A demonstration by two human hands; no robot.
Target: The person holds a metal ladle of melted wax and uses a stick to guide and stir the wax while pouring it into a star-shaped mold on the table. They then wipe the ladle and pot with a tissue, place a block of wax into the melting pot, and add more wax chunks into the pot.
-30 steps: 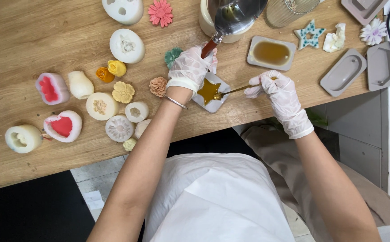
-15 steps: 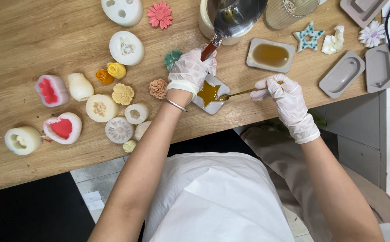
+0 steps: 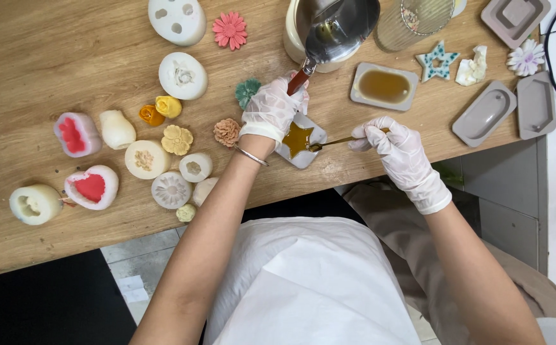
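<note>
Both hands wear thin white gloves. My left hand (image 3: 270, 110) grips the red handle of a steel pouring pot (image 3: 338, 27) that rests near the table's far edge. Just below that hand lies a grey star-shaped mould (image 3: 300, 142) filled with amber liquid. My right hand (image 3: 390, 144) pinches a thin stick (image 3: 332, 142) whose tip dips into the star's right point.
A grey rectangular mould (image 3: 384, 86) full of amber liquid sits right of the pot. Empty grey trays (image 3: 485, 113) lie at the far right by the table corner. White silicone moulds (image 3: 183, 75), some with red fill (image 3: 91, 188), and small cast flowers (image 3: 177, 139) crowd the left side of the wooden table (image 3: 29, 57).
My right hand has shifted slightly right and down with the stick. The left hand and pot have stayed almost still.
</note>
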